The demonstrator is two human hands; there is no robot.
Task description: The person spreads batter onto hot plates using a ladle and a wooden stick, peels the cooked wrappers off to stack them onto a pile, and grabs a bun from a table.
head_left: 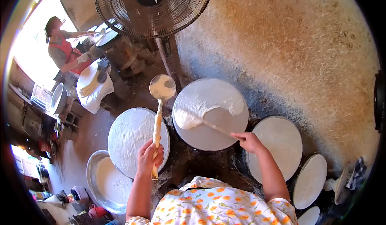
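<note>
My left hand is closed around the wooden handle of a ladle, whose round bowl is coated with pale batter. My right hand grips a thin stick-handled tool, index finger along the handle. Its far end is blurred over white batter on the round middle griddle. The batter covers the griddle's back and left; the front is bare grey. Below the ladle's bowl, a left griddle carries a white layer. A right griddle, also pale on top, lies beyond my right wrist.
A metal basin of white batter stands at lower left. More round pale discs line the right. A standing fan rises behind the griddles, before a rough wall. Another person works at a drum stove at upper left.
</note>
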